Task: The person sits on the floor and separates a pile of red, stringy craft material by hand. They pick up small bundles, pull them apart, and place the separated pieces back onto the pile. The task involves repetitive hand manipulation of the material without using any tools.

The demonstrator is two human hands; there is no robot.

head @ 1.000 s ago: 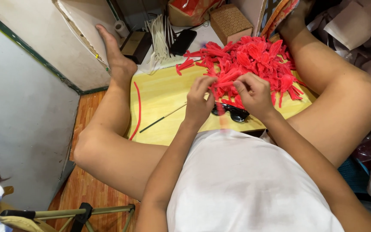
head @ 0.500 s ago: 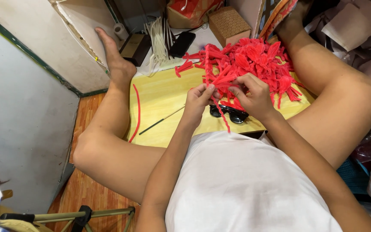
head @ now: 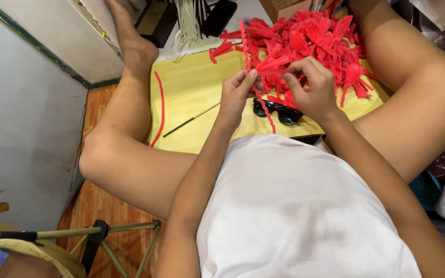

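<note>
the person sits with legs spread around a low yellow board [head: 191, 87] in the upper middle of the frame, so the work lies between the knees and both hands can meet above it. the left hand [head: 238, 92] and right hand [head: 310, 87] are held close together just above the board's near edge, fingers pinched shut on a red stem [head: 256, 77], a fuzzy wire-like strand that rises toward the top of the frame and trails down in a twist below the hands. the right hand also seems to pinch a red petal piece against the stem, likely so the two can be bound together, though the exact contact is hidden by the fingers. the red pile [head: 310, 36] of similar petal pieces fills the upper right of the board, within easy reach of the right hand. dark sunglasses [head: 279, 110] lie on the board just below the hands, set aside. a thin dark rod [head: 189, 121] and a loose red strand [head: 159, 108] rest at the board's left part, apart from the pile. a folding stand [head: 104, 237] sits at the lower left on the wood floor.
</note>
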